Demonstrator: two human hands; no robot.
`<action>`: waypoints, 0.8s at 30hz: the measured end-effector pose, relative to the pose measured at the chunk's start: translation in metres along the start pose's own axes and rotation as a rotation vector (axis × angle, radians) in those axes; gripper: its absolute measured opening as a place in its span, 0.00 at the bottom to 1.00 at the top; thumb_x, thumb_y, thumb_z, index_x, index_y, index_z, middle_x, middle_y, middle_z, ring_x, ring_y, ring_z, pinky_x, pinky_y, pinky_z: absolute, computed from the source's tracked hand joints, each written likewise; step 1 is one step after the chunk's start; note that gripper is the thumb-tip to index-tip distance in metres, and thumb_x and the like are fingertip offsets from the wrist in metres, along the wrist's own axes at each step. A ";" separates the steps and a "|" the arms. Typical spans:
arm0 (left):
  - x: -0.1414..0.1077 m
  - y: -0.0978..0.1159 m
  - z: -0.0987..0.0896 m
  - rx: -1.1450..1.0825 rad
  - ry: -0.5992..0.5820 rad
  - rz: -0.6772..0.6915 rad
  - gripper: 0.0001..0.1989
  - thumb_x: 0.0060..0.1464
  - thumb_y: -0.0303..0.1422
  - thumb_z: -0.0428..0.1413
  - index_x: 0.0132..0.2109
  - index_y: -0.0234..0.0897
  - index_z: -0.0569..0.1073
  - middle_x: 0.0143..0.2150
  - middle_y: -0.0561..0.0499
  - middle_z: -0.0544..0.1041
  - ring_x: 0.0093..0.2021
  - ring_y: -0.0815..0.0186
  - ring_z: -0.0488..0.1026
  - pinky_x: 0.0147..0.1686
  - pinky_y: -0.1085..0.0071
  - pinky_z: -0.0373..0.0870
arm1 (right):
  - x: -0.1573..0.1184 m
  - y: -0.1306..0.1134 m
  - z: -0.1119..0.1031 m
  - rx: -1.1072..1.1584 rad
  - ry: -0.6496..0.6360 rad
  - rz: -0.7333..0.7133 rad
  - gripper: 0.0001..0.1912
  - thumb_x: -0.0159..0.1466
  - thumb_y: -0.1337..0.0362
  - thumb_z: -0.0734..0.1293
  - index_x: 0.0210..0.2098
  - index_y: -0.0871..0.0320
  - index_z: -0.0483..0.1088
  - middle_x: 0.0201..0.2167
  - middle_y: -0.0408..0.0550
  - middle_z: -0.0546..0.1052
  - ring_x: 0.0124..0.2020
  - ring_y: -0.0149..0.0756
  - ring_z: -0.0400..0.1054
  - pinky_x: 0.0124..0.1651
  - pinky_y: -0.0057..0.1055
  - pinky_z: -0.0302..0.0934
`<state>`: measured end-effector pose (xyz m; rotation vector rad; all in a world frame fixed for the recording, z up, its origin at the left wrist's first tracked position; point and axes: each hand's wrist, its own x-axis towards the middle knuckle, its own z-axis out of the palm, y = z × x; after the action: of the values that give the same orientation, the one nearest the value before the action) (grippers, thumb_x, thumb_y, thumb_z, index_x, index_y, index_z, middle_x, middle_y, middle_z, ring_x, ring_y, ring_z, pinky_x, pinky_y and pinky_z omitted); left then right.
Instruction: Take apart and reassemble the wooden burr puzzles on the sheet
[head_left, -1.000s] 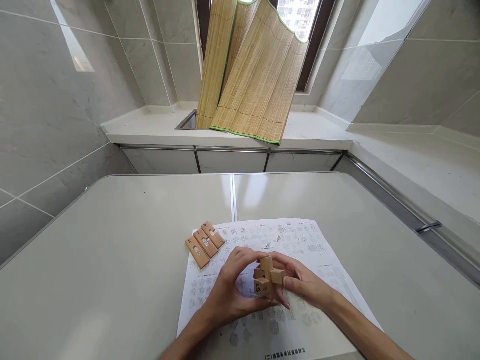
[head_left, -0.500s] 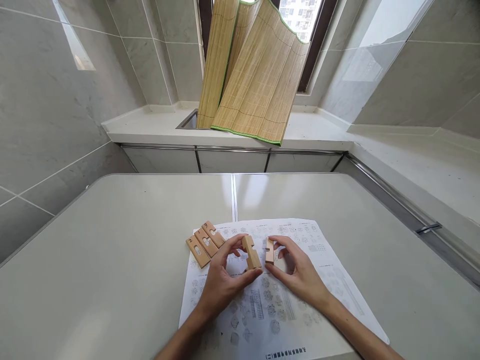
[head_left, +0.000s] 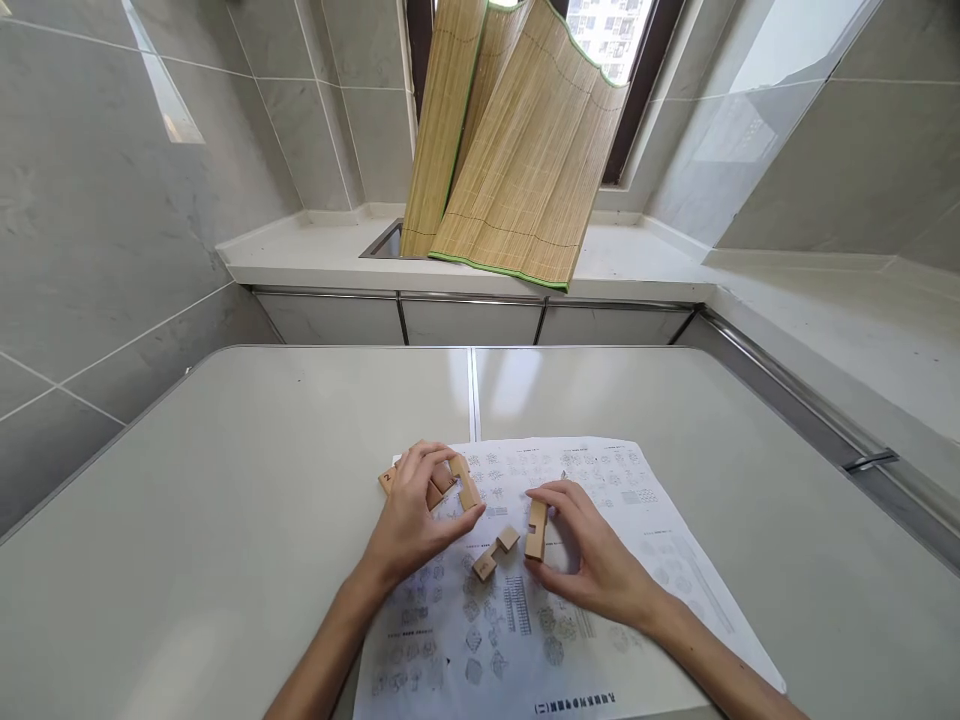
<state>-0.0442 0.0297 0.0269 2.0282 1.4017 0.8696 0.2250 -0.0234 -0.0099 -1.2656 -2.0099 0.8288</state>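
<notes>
Fingers and thumb of our left hand (head_left: 420, 510) pinch the left block (head_left: 469, 490) by its two ends. Behind that hand, some flat tiles (head_left: 388, 481) poke out at the far left corner of the paper (head_left: 637, 660), and the one we see best has a 2 on it. We cannot tell if our curled fingers touch the tiles. The paper lies flat on the worktop (head_left: 187, 520), well in from its left edge.

Next comes the middle block (head_left: 494, 550), which no hand holds. It lies aslant on the paper, between our hands, nearer the paper's left edge than its right edge. We can see a big gap cut out of its middle.

On the right, our right hand (head_left: 577, 550) pinches the right block (head_left: 536, 530), thumb on the near end and a fingertip on the far end. Its notch faces left.

The blocks look like wood, so we guess they are light, hard and stiff, and not very slippery. They should not break easily, though the thin part beside a notch may be the weakest. We think the two thick ends are the best spots to hold, as that leaves the notches free.
</notes>
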 end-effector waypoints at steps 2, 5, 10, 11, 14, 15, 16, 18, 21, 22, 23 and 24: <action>0.000 -0.004 -0.007 0.051 -0.108 0.072 0.27 0.52 0.40 0.69 0.57 0.45 0.72 0.66 0.42 0.68 0.69 0.44 0.61 0.65 0.46 0.65 | -0.001 -0.002 0.000 -0.018 -0.026 -0.036 0.36 0.62 0.66 0.74 0.66 0.47 0.60 0.60 0.54 0.68 0.61 0.52 0.66 0.61 0.50 0.69; -0.002 -0.005 -0.013 0.096 -0.264 0.146 0.28 0.49 0.39 0.71 0.56 0.45 0.73 0.69 0.41 0.64 0.72 0.41 0.55 0.67 0.41 0.61 | -0.001 -0.005 0.000 -0.049 -0.046 -0.084 0.37 0.61 0.67 0.74 0.66 0.47 0.60 0.60 0.54 0.68 0.61 0.53 0.65 0.60 0.51 0.69; -0.005 -0.005 -0.013 0.088 -0.417 0.242 0.30 0.45 0.37 0.73 0.55 0.46 0.75 0.68 0.42 0.67 0.72 0.40 0.55 0.69 0.40 0.58 | 0.000 -0.008 -0.001 -0.079 -0.076 -0.114 0.39 0.57 0.69 0.76 0.65 0.48 0.60 0.58 0.55 0.70 0.59 0.55 0.65 0.59 0.52 0.68; -0.005 -0.005 -0.012 0.092 -0.427 0.252 0.30 0.44 0.37 0.73 0.55 0.46 0.76 0.68 0.43 0.68 0.72 0.40 0.55 0.69 0.39 0.58 | 0.000 -0.009 -0.001 -0.080 -0.081 -0.117 0.39 0.57 0.69 0.76 0.64 0.48 0.60 0.58 0.54 0.70 0.59 0.55 0.65 0.59 0.52 0.68; -0.006 -0.004 -0.011 0.115 -0.429 0.277 0.32 0.41 0.38 0.75 0.55 0.48 0.77 0.67 0.44 0.68 0.70 0.39 0.57 0.67 0.38 0.60 | 0.000 -0.008 0.000 -0.074 -0.091 -0.123 0.40 0.56 0.68 0.77 0.64 0.48 0.61 0.58 0.54 0.71 0.57 0.54 0.66 0.57 0.51 0.68; -0.007 -0.003 -0.010 0.121 -0.426 0.287 0.33 0.40 0.39 0.76 0.55 0.48 0.77 0.67 0.44 0.69 0.68 0.39 0.59 0.66 0.39 0.62 | 0.000 -0.008 0.000 -0.070 -0.091 -0.122 0.40 0.56 0.68 0.77 0.64 0.48 0.61 0.57 0.53 0.71 0.57 0.54 0.66 0.57 0.51 0.68; -0.007 -0.002 -0.010 0.125 -0.424 0.296 0.33 0.39 0.39 0.77 0.54 0.48 0.77 0.65 0.44 0.70 0.67 0.40 0.61 0.65 0.41 0.64 | 0.000 -0.007 0.001 -0.066 -0.091 -0.120 0.40 0.56 0.68 0.78 0.64 0.48 0.61 0.58 0.53 0.71 0.57 0.54 0.66 0.57 0.50 0.68; -0.008 -0.001 -0.007 0.129 -0.425 0.304 0.33 0.39 0.40 0.77 0.54 0.46 0.77 0.62 0.43 0.72 0.63 0.43 0.66 0.61 0.46 0.69 | 0.000 -0.006 0.001 -0.059 -0.092 -0.115 0.40 0.56 0.67 0.78 0.64 0.47 0.61 0.58 0.53 0.71 0.58 0.54 0.66 0.58 0.50 0.68; -0.010 0.002 0.000 0.125 -0.429 0.301 0.34 0.39 0.40 0.77 0.54 0.43 0.76 0.58 0.43 0.75 0.55 0.47 0.73 0.54 0.52 0.74 | -0.001 -0.004 0.002 -0.044 -0.100 -0.109 0.41 0.57 0.67 0.78 0.65 0.47 0.61 0.59 0.53 0.71 0.59 0.53 0.66 0.58 0.50 0.68; -0.011 0.003 0.002 0.115 -0.437 0.302 0.35 0.40 0.41 0.77 0.55 0.42 0.76 0.57 0.42 0.75 0.54 0.48 0.74 0.53 0.53 0.74 | -0.001 -0.003 0.002 -0.038 -0.105 -0.109 0.41 0.57 0.67 0.78 0.65 0.47 0.60 0.59 0.53 0.71 0.59 0.53 0.66 0.59 0.50 0.68; -0.011 0.004 0.005 0.101 -0.448 0.308 0.36 0.40 0.42 0.76 0.57 0.42 0.75 0.58 0.42 0.75 0.53 0.49 0.75 0.52 0.54 0.75 | -0.002 -0.003 0.002 -0.032 -0.110 -0.107 0.41 0.57 0.67 0.78 0.65 0.46 0.60 0.59 0.53 0.71 0.59 0.53 0.66 0.59 0.50 0.68; -0.012 0.004 0.008 0.086 -0.459 0.316 0.38 0.41 0.42 0.76 0.58 0.42 0.74 0.58 0.42 0.75 0.53 0.49 0.76 0.52 0.55 0.75 | -0.002 -0.003 0.002 -0.026 -0.115 -0.106 0.41 0.58 0.68 0.78 0.65 0.46 0.60 0.59 0.52 0.71 0.59 0.53 0.66 0.59 0.50 0.68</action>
<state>-0.0390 0.0166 0.0226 2.3631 0.8954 0.4214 0.2226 -0.0263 -0.0086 -1.1378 -2.1655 0.8439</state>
